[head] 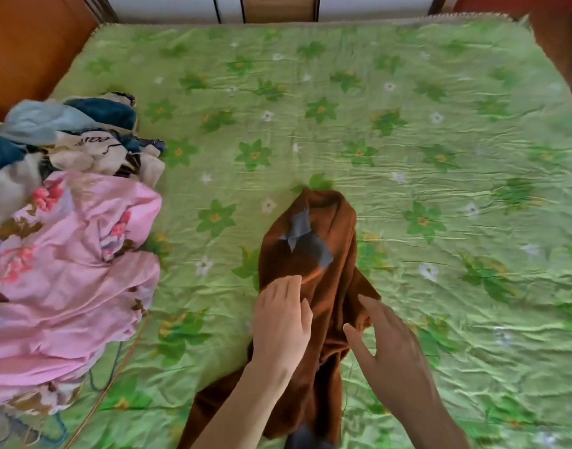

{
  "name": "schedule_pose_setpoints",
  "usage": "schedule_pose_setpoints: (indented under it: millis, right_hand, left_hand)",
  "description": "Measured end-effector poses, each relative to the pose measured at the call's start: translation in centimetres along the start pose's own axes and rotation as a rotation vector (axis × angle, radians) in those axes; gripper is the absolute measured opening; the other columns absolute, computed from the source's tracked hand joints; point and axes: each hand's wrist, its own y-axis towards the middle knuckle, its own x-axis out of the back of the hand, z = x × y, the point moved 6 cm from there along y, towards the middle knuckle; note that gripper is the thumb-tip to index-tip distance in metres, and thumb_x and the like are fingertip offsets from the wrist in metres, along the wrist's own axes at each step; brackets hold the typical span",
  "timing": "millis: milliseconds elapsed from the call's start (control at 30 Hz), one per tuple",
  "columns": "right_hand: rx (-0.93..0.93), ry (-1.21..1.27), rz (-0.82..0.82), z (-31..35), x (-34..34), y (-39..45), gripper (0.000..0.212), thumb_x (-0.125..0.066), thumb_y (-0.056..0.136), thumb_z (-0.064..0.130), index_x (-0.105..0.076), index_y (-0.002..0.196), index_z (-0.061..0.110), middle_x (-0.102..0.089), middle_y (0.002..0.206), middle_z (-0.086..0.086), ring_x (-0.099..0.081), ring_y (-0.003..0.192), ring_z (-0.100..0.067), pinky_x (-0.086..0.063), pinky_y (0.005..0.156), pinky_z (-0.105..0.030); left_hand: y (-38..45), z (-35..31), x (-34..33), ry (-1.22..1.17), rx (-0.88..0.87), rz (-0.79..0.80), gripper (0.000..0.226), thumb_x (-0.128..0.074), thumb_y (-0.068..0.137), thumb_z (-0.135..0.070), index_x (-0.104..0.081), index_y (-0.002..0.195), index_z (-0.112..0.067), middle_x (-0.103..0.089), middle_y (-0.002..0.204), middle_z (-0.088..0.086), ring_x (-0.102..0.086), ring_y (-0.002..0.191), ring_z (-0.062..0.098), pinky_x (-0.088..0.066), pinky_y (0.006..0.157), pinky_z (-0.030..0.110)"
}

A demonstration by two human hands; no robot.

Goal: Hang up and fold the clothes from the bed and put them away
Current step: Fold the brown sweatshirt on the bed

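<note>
Far left: clothes pile [61, 202] heaped on bed's left edge; pink floral garment [74, 273] on near side, blue and cream items behind. Green floral bedspread [408, 140] covers bed. Centre, near edge: brown garment [323, 270] lies bunched lengthwise, grey patch [305, 236] on upper part. Your left hand [283, 322] rests flat on garment, fingers straight, gripping nothing. Your right hand [386, 348] just right of it, fingers extended and spread, at garment's right edge; contact unclear through blur.
</note>
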Motion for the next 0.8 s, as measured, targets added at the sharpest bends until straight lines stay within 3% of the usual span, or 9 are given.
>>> schedule_pose_setpoints:
  millis: [67, 167, 267, 333, 400, 500, 600, 733, 800]
  right_hand:
    - [-0.043, 0.016, 0.018, -1.4, -2.3, 1.6, 0.06, -0.051, 0.102, 0.053, -0.04, 0.157, 0.03, -0.044, 0.157, 0.013, -0.044, 0.144, -0.009, -0.037, 0.117, -0.032]
    - [-0.081, 0.033, 0.047, -3.4, -5.3, 3.3, 0.059, -0.051, 0.101, 0.055, -0.04, 0.155, 0.034, -0.044, 0.154, 0.019, -0.046, 0.141, -0.006, -0.04, 0.113, -0.032]
    - [-0.146, 0.042, 0.097, -5.6, -7.7, 4.4, 0.063, -0.051, 0.102, 0.055, -0.035, 0.158, 0.033, -0.041, 0.158, 0.019, -0.043, 0.144, -0.006, -0.037, 0.113, -0.03]
    - [-0.203, 0.051, 0.14, -6.8, -8.9, 5.0, 0.066, -0.051, 0.103, 0.053, -0.031, 0.161, 0.03, -0.038, 0.161, 0.014, -0.041, 0.146, -0.01, -0.037, 0.115, -0.033]
    - [-0.263, 0.11, 0.156, -7.4, -9.6, 5.4, 0.067, -0.053, 0.104, 0.051, -0.03, 0.162, 0.027, -0.039, 0.162, 0.008, -0.043, 0.146, -0.015, -0.039, 0.116, -0.039]
    - [-0.302, 0.173, 0.127, -7.1, -10.2, 6.2, 0.067, -0.055, 0.104, 0.048, -0.031, 0.162, 0.025, -0.039, 0.163, 0.004, -0.045, 0.145, -0.02, -0.041, 0.114, -0.044]
    - [-0.366, 0.195, 0.061, -6.8, -10.9, 7.1, 0.072, -0.057, 0.103, 0.043, -0.022, 0.164, 0.023, -0.027, 0.167, -0.001, -0.047, 0.142, -0.03, -0.043, 0.109, -0.047]
    - [-0.636, 0.422, -0.036, -8.9, -12.4, 7.8, 0.094, -0.064, 0.099, 0.036, 0.002, 0.166, 0.027, -0.01, 0.17, -0.008, -0.036, 0.146, -0.043, -0.038, 0.113, -0.059]
    - [-0.804, 0.639, -0.071, -10.3, -13.4, 7.7, 0.098, -0.07, 0.096, 0.03, -0.001, 0.166, 0.025, -0.024, 0.168, -0.012, -0.038, 0.146, -0.04, -0.039, 0.112, -0.055]
  left_hand:
    - [2.4, 1.2, -3.1, 0.02, 0.03, 0.038, 0.046, -0.069, 0.097, -0.019, -0.061, 0.141, -0.009, -0.068, 0.135, 0.008, -0.063, 0.128, 0.026, -0.052, 0.108, 0.042]
    - [5.1, 3.7, -7.5, 0.101, 0.141, 0.186, 0.057, -0.056, 0.104, -0.019, -0.039, 0.158, -0.015, -0.049, 0.153, 0.006, -0.048, 0.142, 0.024, -0.046, 0.112, 0.041]
    - [6.0, 7.0, -10.4, 0.06, 0.283, 0.248, 0.034, -0.044, 0.11, -0.016, -0.051, 0.143, -0.015, -0.059, 0.133, 0.005, -0.06, 0.122, 0.025, -0.048, 0.095, 0.035]
    - [5.5, 9.4, -10.8, -0.293, 0.455, 0.146, 0.021, -0.043, 0.111, -0.015, -0.062, 0.118, -0.008, -0.066, 0.109, 0.008, -0.065, 0.105, 0.034, -0.046, 0.085, 0.038]
    - [4.0, 12.7, -10.3, -0.665, 0.726, -0.058, 0.021, -0.043, 0.109, -0.009, -0.063, 0.106, -0.004, -0.066, 0.098, 0.012, -0.065, 0.102, 0.042, -0.045, 0.084, 0.038]
    - [0.8, 17.8, -9.6, -0.918, 1.137, -0.345, 0.036, -0.041, 0.105, -0.012, -0.064, 0.13, 0.001, -0.068, 0.129, 0.022, -0.063, 0.12, 0.042, -0.049, 0.109, 0.049]
    - [-1.9, 20.9, -9.7, -1.03, 1.4, -0.436, 0.037, -0.046, 0.104, -0.018, -0.064, 0.133, -0.004, -0.066, 0.136, 0.018, -0.064, 0.12, 0.038, -0.049, 0.112, 0.049]
    - [-3.1, 21.1, -10.5, -1.107, 1.399, -0.252, 0.02, -0.053, 0.106, -0.024, -0.059, 0.122, -0.013, -0.066, 0.124, 0.013, -0.066, 0.099, 0.029, -0.053, 0.094, 0.04]
    - [-3.2, 20.0, -10.9, -1.045, 1.298, -0.118, 0.036, -0.055, 0.107, -0.025, -0.051, 0.137, -0.006, -0.062, 0.133, 0.018, -0.066, 0.114, 0.036, -0.052, 0.105, 0.048]
